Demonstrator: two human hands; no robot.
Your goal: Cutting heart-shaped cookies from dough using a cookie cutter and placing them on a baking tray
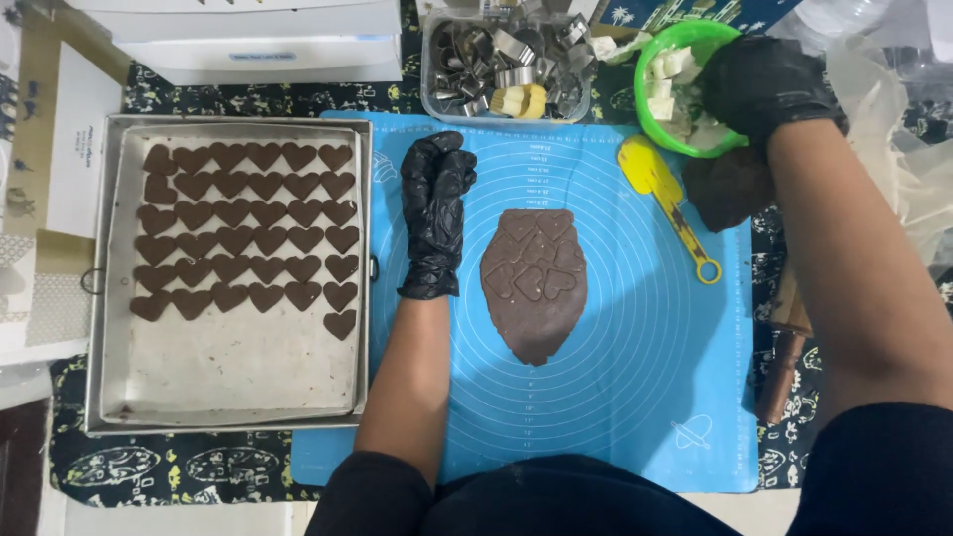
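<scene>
A: What is the biggest thing on the counter?

B: The blue silicone baking mat with printed circles. Just left of it, with its right edge over the mat's edge, sits the metal baking tray. The tray is more than half full: 6 rows of dark chocolate heart cookies, close together, plus 1 single heart starting a 7th row at the right. The lower part of the tray is still bare.

A: And the dough?

B: The rolled chocolate dough sheet lies in the middle of the mat. Its upper half shows about 7 heart cuts, still sitting in the sheet, not lifted out. The lower half is uncut. I judge the work is well advanced but not finished: these hearts must be moved and more dough remains.

A: More dough where?

B: A dark lump of dough rests at the mat's right edge, just under the right arm.

A: What do the hands do?

B: Both wear black gloves. The left hand is between tray and dough sheet, fingers curled loosely inward; it seems to hold nothing, but I cannot tell for sure. The right hand is at the green bowl with pale pieces inside; whether its grip is closed on the rim, I cannot tell.

A: Smaller things?

B: A clear box of metal cookie cutters above the mat, a wooden rolling pin at the right, and a yellow spatula on the mat.
</scene>
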